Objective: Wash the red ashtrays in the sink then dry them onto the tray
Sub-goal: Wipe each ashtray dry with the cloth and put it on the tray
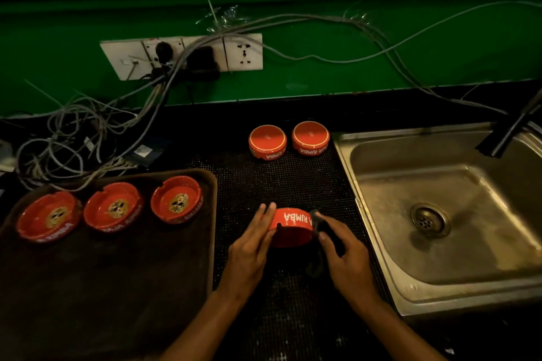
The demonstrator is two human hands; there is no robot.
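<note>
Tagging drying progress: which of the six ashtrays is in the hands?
The ashtray on its side over the black mat, held between left hand and right hand with a dark cloth. Three sit upright on the tray, two upside down by the sink.

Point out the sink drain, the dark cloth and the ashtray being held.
sink drain [428,219], head view, centre of strainer
dark cloth [318,261], head view, hanging fold
held ashtray [293,221], head view, lettered side wall

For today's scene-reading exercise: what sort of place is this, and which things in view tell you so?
Probably a bar or café back counter: a steel sink set into a dark worktop, several matching branded red ashtrays lined up on a serving tray, and a dotted rubber mat.
</note>
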